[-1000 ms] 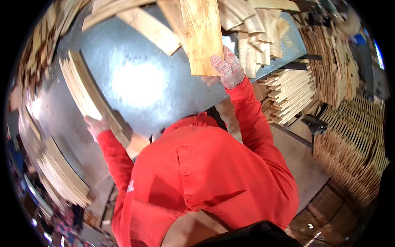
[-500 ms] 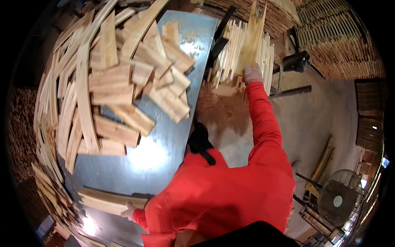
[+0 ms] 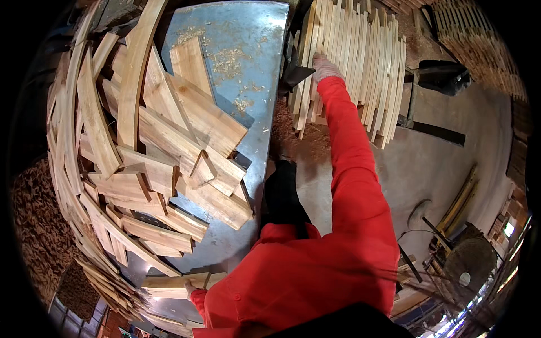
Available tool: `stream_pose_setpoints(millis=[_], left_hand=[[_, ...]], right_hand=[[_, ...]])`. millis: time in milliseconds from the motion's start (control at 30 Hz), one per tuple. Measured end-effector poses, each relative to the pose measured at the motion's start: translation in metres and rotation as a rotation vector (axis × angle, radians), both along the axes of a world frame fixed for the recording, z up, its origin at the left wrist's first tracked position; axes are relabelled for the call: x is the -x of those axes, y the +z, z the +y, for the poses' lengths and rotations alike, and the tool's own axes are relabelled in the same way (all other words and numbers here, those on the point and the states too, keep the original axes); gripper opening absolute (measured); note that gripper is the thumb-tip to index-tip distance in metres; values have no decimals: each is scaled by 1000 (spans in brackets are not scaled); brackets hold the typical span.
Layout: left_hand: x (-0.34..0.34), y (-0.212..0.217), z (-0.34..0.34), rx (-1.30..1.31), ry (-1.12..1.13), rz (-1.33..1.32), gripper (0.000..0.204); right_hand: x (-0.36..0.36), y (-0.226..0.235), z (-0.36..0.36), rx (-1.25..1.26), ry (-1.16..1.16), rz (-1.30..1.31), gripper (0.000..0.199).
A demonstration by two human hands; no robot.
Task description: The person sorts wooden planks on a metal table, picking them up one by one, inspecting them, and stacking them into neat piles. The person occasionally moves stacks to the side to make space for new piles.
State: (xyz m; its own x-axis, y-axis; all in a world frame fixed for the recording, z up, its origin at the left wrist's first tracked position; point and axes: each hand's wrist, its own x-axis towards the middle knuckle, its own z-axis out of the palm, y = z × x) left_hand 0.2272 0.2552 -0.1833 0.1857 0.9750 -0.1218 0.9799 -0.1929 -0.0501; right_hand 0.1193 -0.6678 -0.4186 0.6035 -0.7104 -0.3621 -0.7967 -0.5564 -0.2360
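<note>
My right hand point(image 3: 327, 69), in a pale glove, is stretched far forward over a stack of wooden boards point(image 3: 363, 67) standing on edge side by side. Its fingers appear closed on the top edge of a board point(image 3: 307, 67) near the stack's left side. At the near end of the metal table point(image 3: 248, 129), my left hand point(image 3: 190, 288) grips the end of another wooden board point(image 3: 163, 283); my sleeve hides part of that hand. A loose heap of boards point(image 3: 169, 141) covers the table's left part, pieces lying crosswise over one another.
Sawdust and shavings point(image 3: 228, 62) lie on the table's far part. A black metal bar point(image 3: 437, 133) sticks out right of the stack, below a black object point(image 3: 442, 79). A round fan point(image 3: 466, 265) stands at the lower right. More stacked wood point(image 3: 479, 45) rises behind.
The broad board my right hand held flat over the stack no longer shows lying there; that hand has moved left, among the on-edge boards. The view has shifted. My left hand stays on its board.
</note>
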Motion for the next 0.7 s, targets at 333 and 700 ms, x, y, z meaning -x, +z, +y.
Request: stream_pose_setpoints(millis=[333,700], left_hand=[[71,18,-56,264,85,-255,99],[120,26,13,279,-223,-101,106]], right_hand=[[-94,247,146,368,-14,-963,45],[-322,289,754,-196,930,-171,111]])
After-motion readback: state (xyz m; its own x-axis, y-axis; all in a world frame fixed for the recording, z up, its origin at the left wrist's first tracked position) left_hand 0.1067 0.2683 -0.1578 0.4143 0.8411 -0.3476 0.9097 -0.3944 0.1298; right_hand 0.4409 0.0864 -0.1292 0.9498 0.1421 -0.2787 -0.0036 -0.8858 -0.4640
